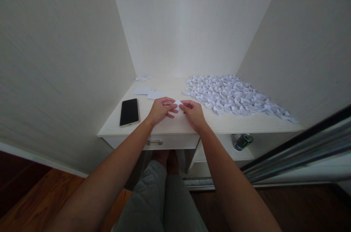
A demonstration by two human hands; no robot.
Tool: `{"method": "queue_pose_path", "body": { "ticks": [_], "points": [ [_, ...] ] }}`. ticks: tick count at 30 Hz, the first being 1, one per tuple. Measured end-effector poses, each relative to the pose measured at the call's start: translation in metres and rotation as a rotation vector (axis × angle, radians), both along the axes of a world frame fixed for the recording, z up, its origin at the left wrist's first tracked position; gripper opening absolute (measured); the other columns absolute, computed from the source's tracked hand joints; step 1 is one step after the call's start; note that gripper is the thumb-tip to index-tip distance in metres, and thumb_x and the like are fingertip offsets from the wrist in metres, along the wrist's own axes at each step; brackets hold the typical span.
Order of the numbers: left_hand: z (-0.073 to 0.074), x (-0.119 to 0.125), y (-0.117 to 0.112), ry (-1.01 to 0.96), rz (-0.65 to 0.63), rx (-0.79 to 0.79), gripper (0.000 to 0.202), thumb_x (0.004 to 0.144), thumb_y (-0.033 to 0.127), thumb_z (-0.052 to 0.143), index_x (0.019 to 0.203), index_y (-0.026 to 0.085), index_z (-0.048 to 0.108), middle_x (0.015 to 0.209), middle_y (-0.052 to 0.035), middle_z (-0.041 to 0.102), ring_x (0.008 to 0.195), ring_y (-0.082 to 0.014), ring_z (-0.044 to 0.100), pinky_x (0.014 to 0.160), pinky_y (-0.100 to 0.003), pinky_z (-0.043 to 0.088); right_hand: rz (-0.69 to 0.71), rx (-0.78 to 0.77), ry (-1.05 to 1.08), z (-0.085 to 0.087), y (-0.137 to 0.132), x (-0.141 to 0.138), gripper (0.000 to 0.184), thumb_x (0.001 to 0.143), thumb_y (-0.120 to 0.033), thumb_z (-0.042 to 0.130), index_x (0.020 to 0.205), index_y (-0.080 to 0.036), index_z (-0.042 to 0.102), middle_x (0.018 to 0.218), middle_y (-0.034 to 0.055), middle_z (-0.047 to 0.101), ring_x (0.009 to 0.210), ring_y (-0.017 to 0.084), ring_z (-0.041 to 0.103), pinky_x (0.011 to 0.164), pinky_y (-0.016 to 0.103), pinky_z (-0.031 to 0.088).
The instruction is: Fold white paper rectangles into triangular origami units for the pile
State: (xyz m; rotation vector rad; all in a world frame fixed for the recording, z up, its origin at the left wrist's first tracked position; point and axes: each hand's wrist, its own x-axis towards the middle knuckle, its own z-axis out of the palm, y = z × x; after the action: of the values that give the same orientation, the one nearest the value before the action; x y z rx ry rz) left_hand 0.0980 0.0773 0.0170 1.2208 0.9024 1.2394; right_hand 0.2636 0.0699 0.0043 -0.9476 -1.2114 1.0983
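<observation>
Between my two hands, just above the white desk (164, 126), is a small piece of white paper (178, 103). My left hand (162, 109) pinches its left side between thumb and fingers. On the other side, my right hand (193, 112) grips the paper's right edge the same way. The fingertips cover part of the paper, so its full shape is hidden. Flat white paper sheets (156, 95) lie just beyond my left hand. A wide pile of small folded white paper pieces (230, 95) spreads to the right of my right hand.
A black-screened phone (129, 112) lies on the desk at the left. Small paper scraps (142, 78) sit in the back left corner. Below the desktop are a drawer handle (154, 143) and a dark can (243, 141) on a shelf. Walls enclose the desk on three sides.
</observation>
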Motion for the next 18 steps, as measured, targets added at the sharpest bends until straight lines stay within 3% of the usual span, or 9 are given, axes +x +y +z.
{"method": "queue_pose_path", "body": {
  "ticks": [6, 12, 18],
  "points": [
    [-0.002, -0.001, 0.0014, -0.038, -0.013, 0.004, 0.044, 0.062, 0.04, 0.093, 0.089, 0.009, 0.077, 0.08, -0.0106, 0.075, 0.072, -0.0213, 0.072, 0.059, -0.035, 0.064, -0.008, -0.001, 0.006, -0.002, 0.0017, 0.0003, 0.025, 0.069, -0.037, 0.078, 0.087, -0.02, 0.076, 0.084, 0.0039, 0.078, 0.072, 0.016, 0.064, 0.065, 0.028, 0.047],
    [-0.0062, 0.0005, 0.0056, -0.073, 0.03, 0.006, 0.044, 0.053, 0.033, 0.097, 0.085, 0.009, 0.078, 0.079, -0.0087, 0.076, 0.072, -0.0198, 0.072, 0.077, -0.044, 0.065, -0.02, 0.009, -0.013, -0.0055, 0.0044, 0.0012, 0.026, 0.07, -0.036, 0.077, 0.09, -0.019, 0.077, 0.081, 0.0033, 0.077, 0.069, 0.015, 0.062, 0.064, 0.028, 0.046],
    [-0.0073, -0.0004, 0.0067, -0.078, 0.063, 0.013, 0.048, 0.049, 0.03, 0.098, 0.086, 0.009, 0.077, 0.078, -0.0074, 0.076, 0.069, -0.0175, 0.072, 0.078, -0.041, 0.063, -0.033, 0.024, -0.044, -0.0074, 0.0049, 0.0022, 0.026, 0.071, -0.034, 0.076, 0.091, -0.018, 0.078, 0.076, 0.0029, 0.075, 0.066, 0.016, 0.061, 0.063, 0.03, 0.047]
  ]
}}
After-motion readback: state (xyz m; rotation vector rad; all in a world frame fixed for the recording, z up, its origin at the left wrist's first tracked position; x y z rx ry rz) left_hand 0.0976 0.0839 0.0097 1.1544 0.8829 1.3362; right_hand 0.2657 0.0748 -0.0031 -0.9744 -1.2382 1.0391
